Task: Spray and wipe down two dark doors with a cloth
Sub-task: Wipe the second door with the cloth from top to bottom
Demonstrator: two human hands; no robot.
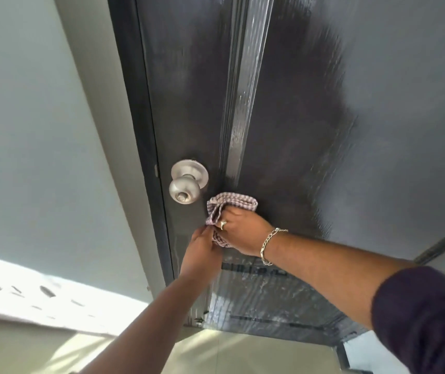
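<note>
The right hand [238,229] is clutching the bunched checked cloth [230,205] against the dark door [310,117], just beside the round knob [185,188], likely to work the panel around the hardware. The left hand [202,251] is pinching the cloth's lower edge, seemingly regathering it into a firmer pad. Only 1 door is showing, its surface streaked and damp-looking, so wiping is probably midway

Pale wall [40,130], sunlit tiled floor [242,354] (bright patch left)
</note>
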